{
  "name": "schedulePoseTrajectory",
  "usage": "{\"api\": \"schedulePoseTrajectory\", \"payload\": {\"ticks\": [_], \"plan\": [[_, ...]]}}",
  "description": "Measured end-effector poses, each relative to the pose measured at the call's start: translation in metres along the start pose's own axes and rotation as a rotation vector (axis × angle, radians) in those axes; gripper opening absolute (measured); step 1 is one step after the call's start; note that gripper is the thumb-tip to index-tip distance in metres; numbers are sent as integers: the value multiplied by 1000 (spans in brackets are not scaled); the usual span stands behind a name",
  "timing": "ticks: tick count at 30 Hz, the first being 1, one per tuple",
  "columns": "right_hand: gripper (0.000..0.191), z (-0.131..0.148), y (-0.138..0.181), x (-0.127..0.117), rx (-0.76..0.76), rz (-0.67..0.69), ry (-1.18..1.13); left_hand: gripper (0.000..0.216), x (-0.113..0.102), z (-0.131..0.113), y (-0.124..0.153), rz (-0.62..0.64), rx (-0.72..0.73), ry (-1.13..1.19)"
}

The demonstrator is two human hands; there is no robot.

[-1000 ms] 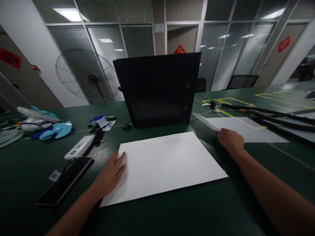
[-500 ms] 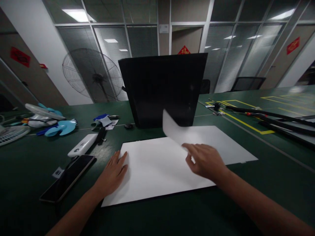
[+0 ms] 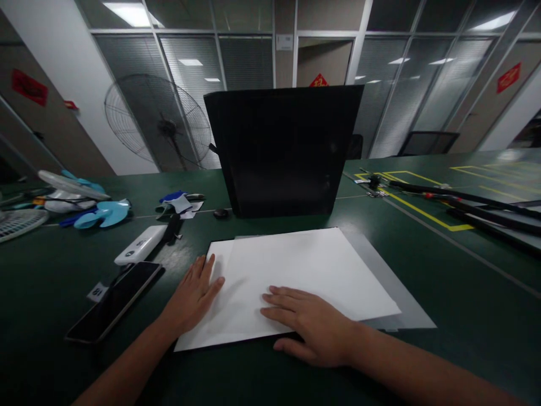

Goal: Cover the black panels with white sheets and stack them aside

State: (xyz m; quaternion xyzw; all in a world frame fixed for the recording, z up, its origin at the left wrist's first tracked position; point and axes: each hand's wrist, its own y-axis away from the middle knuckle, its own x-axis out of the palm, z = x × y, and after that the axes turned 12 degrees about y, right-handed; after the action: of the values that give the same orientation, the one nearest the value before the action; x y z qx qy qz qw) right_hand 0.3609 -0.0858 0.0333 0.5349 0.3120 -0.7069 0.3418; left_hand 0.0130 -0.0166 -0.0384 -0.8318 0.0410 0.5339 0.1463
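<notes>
A white board (image 3: 198, 337) lies flat on the dark green table (image 3: 443, 293) in front of me. A second white sheet (image 3: 304, 270) rests on top of it, skewed a little so its right edge overhangs the board. My left hand (image 3: 192, 296) lies flat and open on the board's left edge. My right hand (image 3: 310, 324) rests open, fingers stretched, on the near edge of the top sheet. Neither hand grips anything.
A black upright box (image 3: 281, 152) stands just behind the sheets. Left of them lie a black phone (image 3: 114, 307), a white power bank (image 3: 141, 244), blue fan blades (image 3: 101, 214) and small scraps. Black rods (image 3: 465, 197) and yellow tape lines are at the right. A standing fan (image 3: 158, 121) is behind.
My right hand carried the second sheet from the right side of the table over the board, laid it down flat and now rests open on it. The left hand stayed put.
</notes>
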Motion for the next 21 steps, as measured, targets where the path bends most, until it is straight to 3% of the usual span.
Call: {"api": "schedulePoseTrajectory", "payload": {"ticks": [2,4,8,10,15,21], "plan": [[65,-2,1,-3,-54,2,37,77,0,0,0,8,17,-12],[67,-6,3,-6,10,-48,158,84,-1,0,0,18,17,-33],[61,-18,9,-8,430,-100,384,82,-4,0,0,46,19,-61],[57,-26,11,-8,530,-63,393,75,-5,2,1,56,34,-61],[62,-36,11,-1,439,-58,309,65,-5,5,2,48,36,-35],[72,-31,10,3,424,-16,244,76,-5,-1,0,57,17,-44]]}}
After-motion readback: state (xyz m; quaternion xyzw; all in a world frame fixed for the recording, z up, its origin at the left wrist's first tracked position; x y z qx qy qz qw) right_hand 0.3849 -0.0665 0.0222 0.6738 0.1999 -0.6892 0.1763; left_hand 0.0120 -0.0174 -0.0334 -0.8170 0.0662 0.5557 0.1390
